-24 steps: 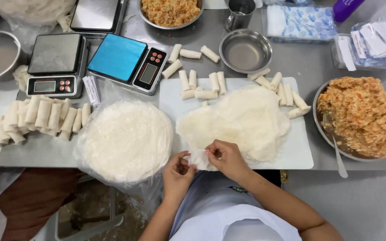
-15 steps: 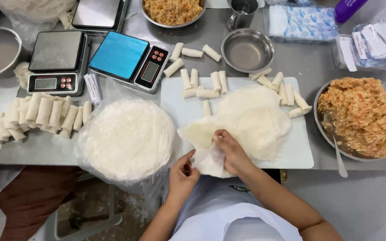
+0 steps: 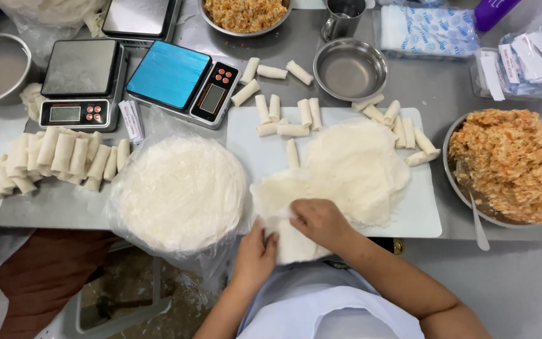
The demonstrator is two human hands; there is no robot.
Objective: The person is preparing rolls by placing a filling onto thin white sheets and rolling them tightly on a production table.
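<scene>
My left hand (image 3: 256, 252) and my right hand (image 3: 319, 220) both pinch a thin white round wrapper sheet (image 3: 280, 202) at the near edge of the white cutting board (image 3: 421, 213). The sheet is partly peeled off a spread stack of wrappers (image 3: 356, 169) and hangs over the board's front edge. Several rolled spring rolls (image 3: 283, 116) lie at the back of the board. A metal bowl of orange shredded filling (image 3: 514, 162) with a spoon (image 3: 473, 206) stands to the right.
A bagged stack of round wrappers (image 3: 180, 191) lies left of the board. Further left is a pile of finished rolls (image 3: 51, 160). Behind are two digital scales (image 3: 79, 85) (image 3: 183, 81), an empty metal bowl (image 3: 350, 68), a second bowl of filling (image 3: 244, 12) and plastic packets (image 3: 431, 28).
Both hands have drawn one wrapper sheet away from the stack, leftward and toward me, so more of it now lies apart over the board's near edge.
</scene>
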